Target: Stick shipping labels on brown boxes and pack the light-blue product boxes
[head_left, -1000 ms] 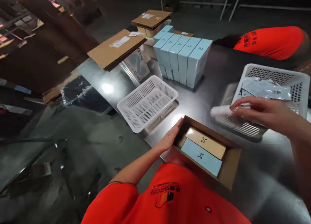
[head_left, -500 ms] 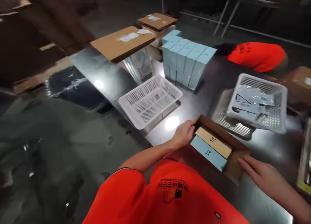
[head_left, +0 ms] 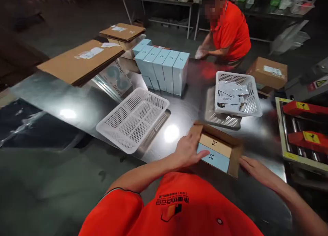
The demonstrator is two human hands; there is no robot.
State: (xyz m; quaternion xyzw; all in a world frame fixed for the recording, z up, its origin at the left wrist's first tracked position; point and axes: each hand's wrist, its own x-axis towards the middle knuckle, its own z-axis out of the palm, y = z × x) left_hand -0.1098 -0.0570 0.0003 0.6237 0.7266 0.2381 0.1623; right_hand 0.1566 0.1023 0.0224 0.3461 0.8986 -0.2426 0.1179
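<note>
Cardboard box (head_left: 234,162): left hand (head_left: 188,151) on rim, right hand (head_left: 256,171) at end wall.

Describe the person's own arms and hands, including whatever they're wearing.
Both arms come bare out of a short-sleeved orange-red shirt. The left sleeve has a thin dark edge, and the shirt carries black lettering, a small multicoloured logo and a small round button. The left hand and right hand wear no gloves.

Sachets (head_left: 232,97): print too small to read. Box (head_left: 235,157): near corner hidden by left hand (head_left: 188,150). Right forearm (head_left: 302,203): cut off at frame edge.
</note>
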